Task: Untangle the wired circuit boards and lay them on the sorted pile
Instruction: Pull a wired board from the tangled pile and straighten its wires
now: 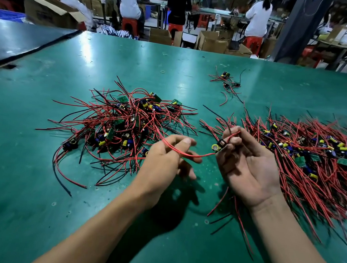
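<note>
A tangled heap of circuit boards [125, 121] with red and black wires lies on the green table, left of centre. On the right spreads the sorted pile [318, 157], its wires lying roughly parallel. My right hand [248, 169] grips one small circuit board [219, 147] with a yellow capacitor, palm turned up, above the table between the two piles. From that board a red wire [187, 153] runs left across the fingers of my left hand [164, 163], which curl round it, and on into the tangled heap. More wires hang down under my right hand.
A small separate bunch of wired boards [226, 81] lies further back on the table. A dark panel [15, 42] borders the table at the far left. Beyond the far edge, people sit on red stools at benches among cardboard boxes [214, 41].
</note>
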Available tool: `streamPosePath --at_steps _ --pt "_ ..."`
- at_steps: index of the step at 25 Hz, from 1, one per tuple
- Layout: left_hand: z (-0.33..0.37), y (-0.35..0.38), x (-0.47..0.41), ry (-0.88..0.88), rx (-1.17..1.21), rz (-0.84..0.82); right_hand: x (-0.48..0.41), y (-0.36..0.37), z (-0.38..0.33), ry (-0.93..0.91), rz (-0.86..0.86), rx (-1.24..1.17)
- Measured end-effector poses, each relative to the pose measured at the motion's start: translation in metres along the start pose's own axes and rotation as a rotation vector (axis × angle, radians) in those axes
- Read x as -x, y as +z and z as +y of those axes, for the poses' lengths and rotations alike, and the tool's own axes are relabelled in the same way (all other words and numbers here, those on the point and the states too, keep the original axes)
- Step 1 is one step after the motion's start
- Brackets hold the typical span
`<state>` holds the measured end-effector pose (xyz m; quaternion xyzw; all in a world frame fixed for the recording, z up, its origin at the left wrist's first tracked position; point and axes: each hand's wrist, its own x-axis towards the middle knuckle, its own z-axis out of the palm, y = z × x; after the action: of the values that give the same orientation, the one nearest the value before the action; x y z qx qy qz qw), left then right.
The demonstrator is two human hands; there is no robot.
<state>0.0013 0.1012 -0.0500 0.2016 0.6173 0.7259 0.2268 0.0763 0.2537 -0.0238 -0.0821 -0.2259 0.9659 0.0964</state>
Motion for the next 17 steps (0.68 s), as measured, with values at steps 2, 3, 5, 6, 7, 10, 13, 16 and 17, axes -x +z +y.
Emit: streamPosePath --at_steps 2,3,5,6,7,10,13,16,17 --pt "0.008 0.003 0.003 -0.231 0.191 -0.187 -0.001 0.000 0.002 0.002 0.013 -0.012" --pt "0.010 0.005 0.004 -0.316 0.237 -0.258 -0.001 0.000 0.003 0.006 0.028 0.004" --pt "0.009 0.007 0.006 -0.373 0.317 -0.355 -0.002 0.000 0.005 0.010 0.068 0.115" --pt "0.007 0.006 0.007 -0.360 0.339 -0.384 -0.003 -0.001 0.007 0.014 0.086 0.193" --pt "0.006 0.005 0.007 -0.343 0.336 -0.391 -0.004 -0.002 0.008 0.016 0.104 0.276" --pt "0.003 0.001 0.005 -0.330 0.267 -0.290 -0.007 -0.005 0.012 -0.033 0.160 0.570" --pt "-0.001 -0.001 0.002 -0.252 0.209 -0.170 -0.006 -0.010 0.016 -0.091 0.158 0.865" --pt "-0.001 -0.003 0.001 -0.195 0.104 -0.115 -0.004 -0.014 0.017 -0.045 0.110 1.024" --pt "-0.001 -0.003 0.001 -0.202 0.090 -0.123 -0.003 -0.014 0.016 -0.016 0.081 1.031"
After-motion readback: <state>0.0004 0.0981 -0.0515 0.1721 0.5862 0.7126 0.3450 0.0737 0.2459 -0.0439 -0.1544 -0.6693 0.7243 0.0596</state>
